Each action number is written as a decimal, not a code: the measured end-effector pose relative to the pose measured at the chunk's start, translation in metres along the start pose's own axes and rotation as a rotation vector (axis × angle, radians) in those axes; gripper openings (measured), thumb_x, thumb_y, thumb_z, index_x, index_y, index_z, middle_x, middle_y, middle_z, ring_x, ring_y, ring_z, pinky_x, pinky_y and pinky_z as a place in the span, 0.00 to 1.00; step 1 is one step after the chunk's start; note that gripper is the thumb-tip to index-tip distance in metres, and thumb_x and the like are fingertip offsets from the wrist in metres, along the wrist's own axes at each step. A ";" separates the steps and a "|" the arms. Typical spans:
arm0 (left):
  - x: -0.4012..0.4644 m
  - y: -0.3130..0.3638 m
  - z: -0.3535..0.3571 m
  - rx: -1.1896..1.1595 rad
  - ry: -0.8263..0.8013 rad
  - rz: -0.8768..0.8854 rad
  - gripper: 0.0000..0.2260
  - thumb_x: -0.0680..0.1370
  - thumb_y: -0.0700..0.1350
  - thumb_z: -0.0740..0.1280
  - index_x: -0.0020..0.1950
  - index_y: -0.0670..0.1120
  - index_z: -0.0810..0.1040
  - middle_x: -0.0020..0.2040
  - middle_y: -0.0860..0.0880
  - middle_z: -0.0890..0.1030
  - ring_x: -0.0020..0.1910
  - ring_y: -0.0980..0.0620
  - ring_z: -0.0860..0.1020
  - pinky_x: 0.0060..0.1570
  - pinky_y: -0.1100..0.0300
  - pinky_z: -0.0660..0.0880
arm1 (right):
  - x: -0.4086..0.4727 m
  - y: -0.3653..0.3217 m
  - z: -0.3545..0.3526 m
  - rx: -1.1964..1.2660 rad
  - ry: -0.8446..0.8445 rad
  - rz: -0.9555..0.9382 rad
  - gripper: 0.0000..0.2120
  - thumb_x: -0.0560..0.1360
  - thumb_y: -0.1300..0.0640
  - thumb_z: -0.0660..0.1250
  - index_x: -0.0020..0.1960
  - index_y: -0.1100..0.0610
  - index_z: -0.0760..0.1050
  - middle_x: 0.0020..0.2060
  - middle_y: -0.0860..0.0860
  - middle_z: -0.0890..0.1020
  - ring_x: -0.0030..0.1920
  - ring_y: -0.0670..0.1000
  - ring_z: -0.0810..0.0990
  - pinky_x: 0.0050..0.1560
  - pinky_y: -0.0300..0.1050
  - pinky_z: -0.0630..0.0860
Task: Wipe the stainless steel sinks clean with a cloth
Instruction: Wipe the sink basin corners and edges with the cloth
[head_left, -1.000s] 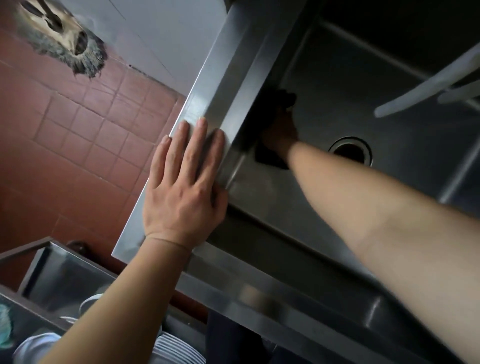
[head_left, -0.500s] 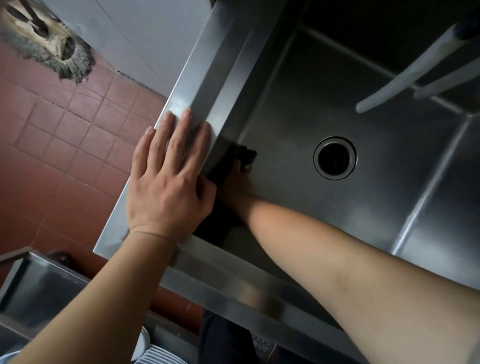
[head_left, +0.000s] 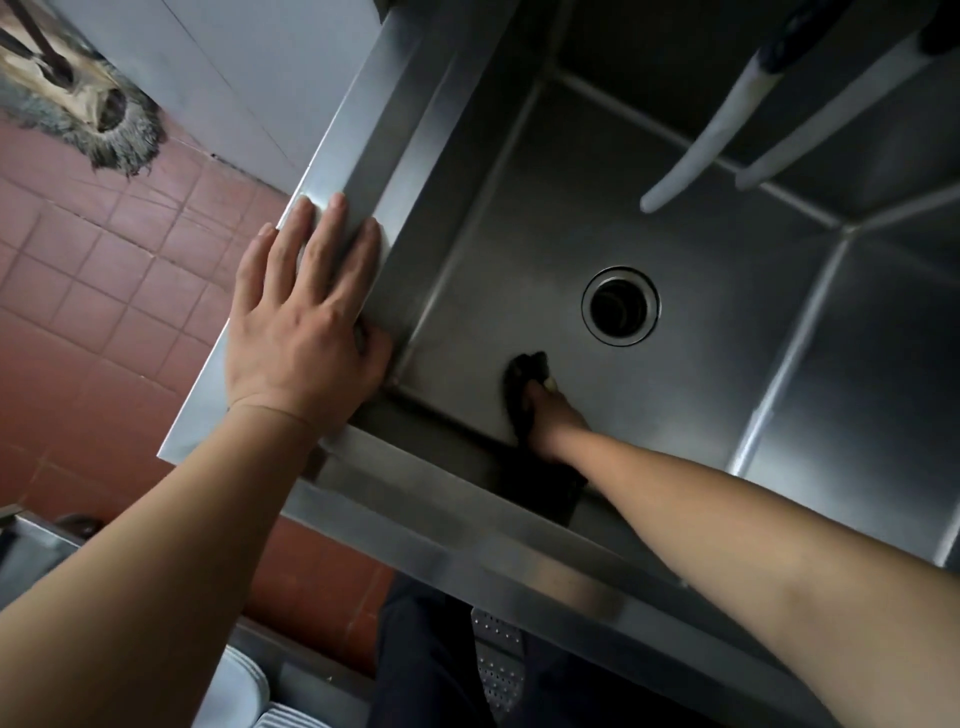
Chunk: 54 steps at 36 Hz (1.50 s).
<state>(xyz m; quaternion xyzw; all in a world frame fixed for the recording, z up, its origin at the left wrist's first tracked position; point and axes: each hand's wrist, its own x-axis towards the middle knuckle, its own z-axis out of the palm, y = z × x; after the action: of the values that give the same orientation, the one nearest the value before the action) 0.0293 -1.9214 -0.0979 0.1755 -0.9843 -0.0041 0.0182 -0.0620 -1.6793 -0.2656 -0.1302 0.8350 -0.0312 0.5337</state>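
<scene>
One hand (head_left: 551, 415) (right) on cloth (head_left: 524, 387) in sink (head_left: 701, 405)

I'm looking into a commercial kitchen: a deep stainless steel sink (head_left: 701, 415) under my fingers, red quarry floor tiles (head_left: 104, 291) left of them, stacked plates (head_left: 244, 686) below.
</scene>
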 end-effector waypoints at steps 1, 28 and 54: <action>0.000 0.001 -0.001 0.002 -0.010 -0.001 0.32 0.73 0.50 0.61 0.78 0.47 0.63 0.79 0.42 0.60 0.78 0.39 0.57 0.77 0.45 0.52 | -0.003 0.010 0.001 0.031 0.017 0.035 0.28 0.76 0.64 0.62 0.73 0.52 0.61 0.71 0.61 0.67 0.66 0.63 0.73 0.64 0.51 0.72; -0.007 0.161 -0.012 -0.236 -0.323 0.127 0.32 0.72 0.50 0.64 0.77 0.51 0.65 0.80 0.43 0.57 0.80 0.45 0.48 0.76 0.44 0.40 | -0.099 0.149 -0.051 0.683 0.394 0.351 0.28 0.73 0.52 0.68 0.71 0.50 0.68 0.70 0.58 0.69 0.69 0.60 0.69 0.69 0.48 0.68; -0.009 0.378 0.230 -0.053 -0.527 1.028 0.34 0.78 0.63 0.55 0.81 0.52 0.52 0.81 0.47 0.54 0.80 0.47 0.53 0.76 0.44 0.52 | -0.140 0.254 -0.218 -0.323 0.830 -0.129 0.24 0.75 0.44 0.61 0.68 0.53 0.74 0.77 0.54 0.64 0.80 0.56 0.52 0.75 0.68 0.45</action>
<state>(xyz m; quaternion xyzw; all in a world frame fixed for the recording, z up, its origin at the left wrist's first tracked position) -0.1017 -1.5633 -0.3223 -0.3326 -0.9140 -0.0629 -0.2236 -0.2494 -1.4183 -0.0974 -0.2402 0.9627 0.0166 0.1231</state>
